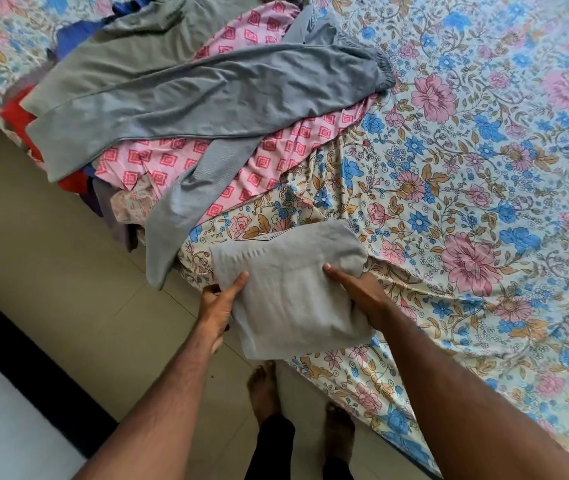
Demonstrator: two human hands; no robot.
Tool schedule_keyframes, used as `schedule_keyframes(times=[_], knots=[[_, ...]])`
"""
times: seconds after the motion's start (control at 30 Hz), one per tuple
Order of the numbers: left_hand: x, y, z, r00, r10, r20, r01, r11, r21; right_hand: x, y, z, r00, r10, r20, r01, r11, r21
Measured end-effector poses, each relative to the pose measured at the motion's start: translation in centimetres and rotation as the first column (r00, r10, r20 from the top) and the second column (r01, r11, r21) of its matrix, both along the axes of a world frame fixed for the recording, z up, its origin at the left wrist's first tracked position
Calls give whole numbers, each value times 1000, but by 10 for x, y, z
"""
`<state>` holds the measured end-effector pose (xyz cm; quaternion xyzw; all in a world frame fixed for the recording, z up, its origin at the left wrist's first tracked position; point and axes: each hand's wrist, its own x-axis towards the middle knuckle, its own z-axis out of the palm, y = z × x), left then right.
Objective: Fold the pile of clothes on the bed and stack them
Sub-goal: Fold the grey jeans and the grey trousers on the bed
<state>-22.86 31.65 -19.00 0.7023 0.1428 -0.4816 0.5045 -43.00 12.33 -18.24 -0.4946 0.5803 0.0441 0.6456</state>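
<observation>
Folded grey cloth [290, 292] is held at the bed's [483, 202] near edge, left hand [219, 303] pinching its left side, right hand [362, 296] gripping its right side, with the unfolded pile [172, 98] farther off to the left, nearer the left hand.

A folded grey garment [290, 292] is held at the edge of the bed [483, 202], gripped on one side by the left hand [219, 303] and on the other by the right hand [362, 292]. Grey trousers [186, 95] are spread over a pink patterned cloth [241, 157] on the pile beyond.
</observation>
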Motion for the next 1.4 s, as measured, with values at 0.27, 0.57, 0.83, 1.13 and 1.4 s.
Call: schedule_keyframes(times=[0.27, 0.57, 0.83, 1.13, 1.4], knots=[[-9, 18, 7, 991, -135, -6, 134, 990, -44, -8, 27, 8, 990, 22, 138, -27, 999, 34], [-2, 23, 28, 937, -252, 242, 230, 966, 117, 2, 44, 29, 983, -79, 163, 81, 997, -5], [23, 8, 76, 918, -153, 366, 172, 985, -19, 33, 26, 72, 960, -94, 263, 105, 994, -28], [30, -110, 101, 858, -246, 451, 297, 954, -43, 18, -70, 98, 928, -216, 304, 247, 967, -67], [-11, -264, 100, 820, -279, 500, 369, 925, -89, -37, -213, 109, 911, -312, 272, 348, 933, -96]])
